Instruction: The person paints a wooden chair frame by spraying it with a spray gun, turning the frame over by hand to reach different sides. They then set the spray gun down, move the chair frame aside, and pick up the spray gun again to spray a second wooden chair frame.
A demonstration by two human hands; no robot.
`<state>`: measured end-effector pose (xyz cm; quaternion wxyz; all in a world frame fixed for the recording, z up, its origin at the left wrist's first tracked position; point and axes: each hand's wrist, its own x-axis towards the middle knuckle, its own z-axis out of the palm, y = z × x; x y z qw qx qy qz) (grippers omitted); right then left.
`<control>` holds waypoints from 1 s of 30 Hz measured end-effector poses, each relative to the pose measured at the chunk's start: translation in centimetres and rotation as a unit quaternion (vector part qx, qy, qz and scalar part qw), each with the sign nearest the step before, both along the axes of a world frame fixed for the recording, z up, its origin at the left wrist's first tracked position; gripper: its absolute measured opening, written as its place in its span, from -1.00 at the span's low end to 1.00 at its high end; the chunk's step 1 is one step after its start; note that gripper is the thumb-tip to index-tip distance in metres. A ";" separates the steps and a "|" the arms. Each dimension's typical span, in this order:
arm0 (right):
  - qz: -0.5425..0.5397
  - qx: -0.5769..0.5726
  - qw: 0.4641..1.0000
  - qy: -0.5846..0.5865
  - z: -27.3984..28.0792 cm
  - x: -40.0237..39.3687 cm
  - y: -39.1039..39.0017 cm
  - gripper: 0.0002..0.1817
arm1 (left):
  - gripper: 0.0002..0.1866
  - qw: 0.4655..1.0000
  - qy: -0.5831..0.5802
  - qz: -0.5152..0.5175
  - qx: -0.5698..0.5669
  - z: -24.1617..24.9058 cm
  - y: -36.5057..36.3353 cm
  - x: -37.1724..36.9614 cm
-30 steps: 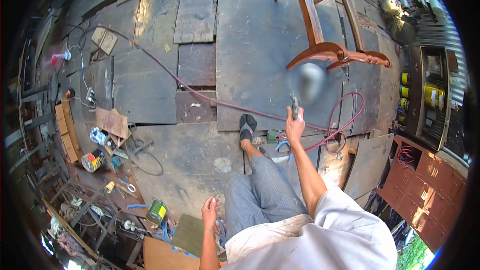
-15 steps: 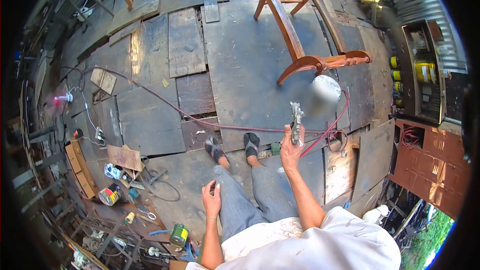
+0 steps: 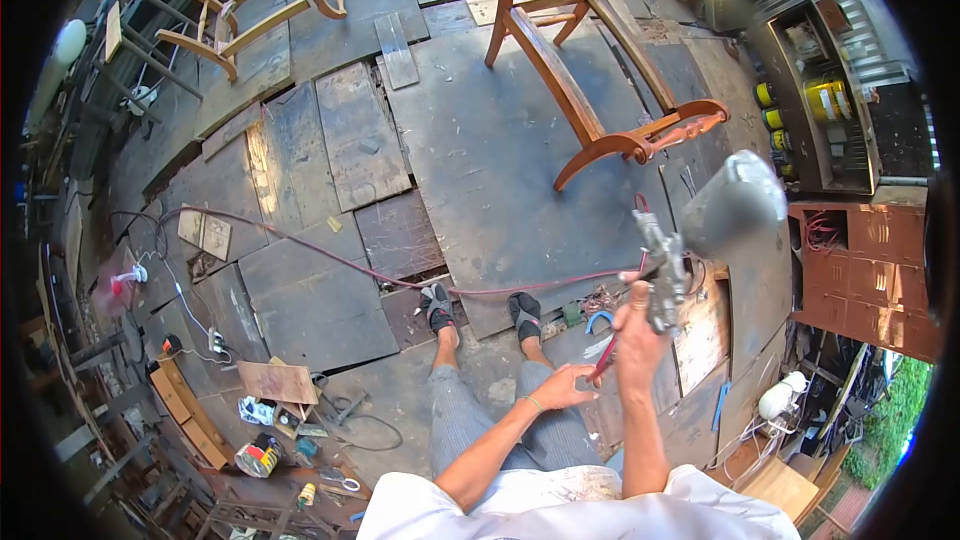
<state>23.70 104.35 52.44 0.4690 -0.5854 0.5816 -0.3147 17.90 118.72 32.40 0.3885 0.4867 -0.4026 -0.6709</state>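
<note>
My right hand (image 3: 641, 340) is wrapped round the handle of a metal spray gun (image 3: 664, 275), held up in front of my knees. A silvery cup (image 3: 735, 205), partly blurred, sits at the gun's far right side. Below the gun a red air hose (image 3: 606, 355) runs down to my left hand (image 3: 562, 387), whose fingers are closed round it close to my right wrist. Ahead, a varnished reddish-brown wooden chair frame (image 3: 575, 90) lies on the floor, apart from the gun.
Dark, uneven boards (image 3: 460, 150) cover the floor, and the hose trails across them. Another wooden chair frame (image 3: 265, 25) lies at the far left. Paint tins (image 3: 258, 455) and tools lie at lower left. A cabinet (image 3: 865, 275) and an open box (image 3: 825, 105) stand at right.
My right hand has shifted right with the spray gun, and its cup has swung right. My left hand has left my thigh and crossed to the hose. The view has turned slightly.
</note>
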 end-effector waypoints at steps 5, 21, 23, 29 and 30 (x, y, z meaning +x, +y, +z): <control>-0.042 -0.092 0.995 -0.010 5.1 2.7 -1.9 -0.58 | -0.64 0.989 -0.076 -0.123 0.029 -2.7 6.1 -0.3; -0.045 -0.098 0.985 0.134 -9.2 8.3 -1.1 -0.59 | -0.63 0.929 -0.234 0.182 0.219 -1.8 22.4 21.0; -0.054 -0.107 0.979 0.164 -11.3 9.4 -0.6 -0.61 | -0.64 0.930 -0.219 0.181 0.233 -0.9 23.2 22.0; -0.023 -0.105 0.986 0.129 -16.4 13.6 -3.5 -0.58 | -0.61 0.902 -0.274 0.218 0.253 -0.8 22.3 21.2; -0.018 -0.128 0.985 0.113 -17.2 14.6 -4.1 -0.57 | -0.62 0.902 -0.264 0.232 0.250 -0.3 21.6 21.1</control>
